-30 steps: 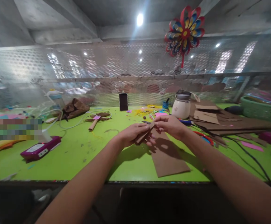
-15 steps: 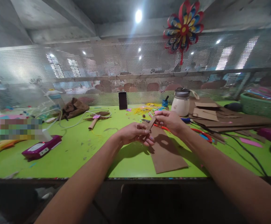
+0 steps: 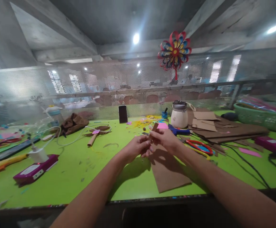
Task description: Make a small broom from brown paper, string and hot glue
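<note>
Cardboard strip (image 3: pixel 154 127), pinched narrowly in left hand (image 3: pixel 138 147) and right hand (image 3: pixel 164 139) above the green bench (image 3: pixel 81 186), long axis slanting up and rightward, upper end nearer the right.

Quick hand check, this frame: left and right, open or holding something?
Left hand: closed, apparently pinching the lower end of a narrow brown cardboard strip.
Right hand: closed, holding that same strip.

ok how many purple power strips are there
2: one power strip at the left, bearing a white charger; another power strip at the right edge. Others may be hidden.
</note>
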`<state>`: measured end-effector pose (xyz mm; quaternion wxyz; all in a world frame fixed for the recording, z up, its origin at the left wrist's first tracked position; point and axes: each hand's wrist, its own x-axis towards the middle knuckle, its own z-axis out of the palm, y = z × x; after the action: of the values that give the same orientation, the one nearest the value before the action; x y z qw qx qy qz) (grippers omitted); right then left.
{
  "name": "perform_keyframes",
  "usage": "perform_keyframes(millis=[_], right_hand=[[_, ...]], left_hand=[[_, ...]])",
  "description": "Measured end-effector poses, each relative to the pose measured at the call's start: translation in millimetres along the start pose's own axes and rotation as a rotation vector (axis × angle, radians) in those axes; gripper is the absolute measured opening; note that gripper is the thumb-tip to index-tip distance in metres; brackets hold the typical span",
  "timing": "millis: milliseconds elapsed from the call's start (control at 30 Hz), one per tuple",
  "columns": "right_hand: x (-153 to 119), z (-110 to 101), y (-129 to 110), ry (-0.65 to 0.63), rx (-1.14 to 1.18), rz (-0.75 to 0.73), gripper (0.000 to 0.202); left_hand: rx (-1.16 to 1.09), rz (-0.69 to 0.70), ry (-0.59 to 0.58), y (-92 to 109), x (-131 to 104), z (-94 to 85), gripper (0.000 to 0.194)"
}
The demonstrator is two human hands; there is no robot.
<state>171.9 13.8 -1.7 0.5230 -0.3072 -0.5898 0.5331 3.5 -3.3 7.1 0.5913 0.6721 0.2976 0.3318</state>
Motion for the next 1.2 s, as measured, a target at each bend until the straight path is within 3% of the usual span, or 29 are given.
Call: perform_keyframes(millis=[167, 333, 633, 800, 933, 1067, 1200], right_hand=[[-4, 11, 5, 0.073, -0.109, -0.020, 0.032], [-4, 14, -1, 0.116, -0.011, -0.051, 0.031], [13, -11, -7, 0.217, 0.207, -0.056, 0.031], [11, -16, -12, 0.209, 0.229, -0.041, 0.031], [9, -18, -17, 0.141, 0.254, -0.004, 0.036], [8, -16, -18, 0.101, 0.215, 0.089, 0.039], [8, -12, -11, 0.102, 0.048, 0.094, 0.043]], left_hand=[[0.031, 0.003, 0.036, 0, -1, 1.0, 0.030], [0.095, -0.008, 0.026, 2, -1, -3.4, 0.028], [0.109, -0.048, 0.053, 3, 0, -1.0, 0.021], [0.175, -0.045, 0.070, 3, 1, 2.5, 0.021], [0.440, 0.035, 0.194, 0, 2, 0.5, 0.018], [0.961, 0.201, 0.350, -3, 1, -3.9, 0.021], [1.259, 0.258, 0.368, -4, 0, -4.3, 0.025]])
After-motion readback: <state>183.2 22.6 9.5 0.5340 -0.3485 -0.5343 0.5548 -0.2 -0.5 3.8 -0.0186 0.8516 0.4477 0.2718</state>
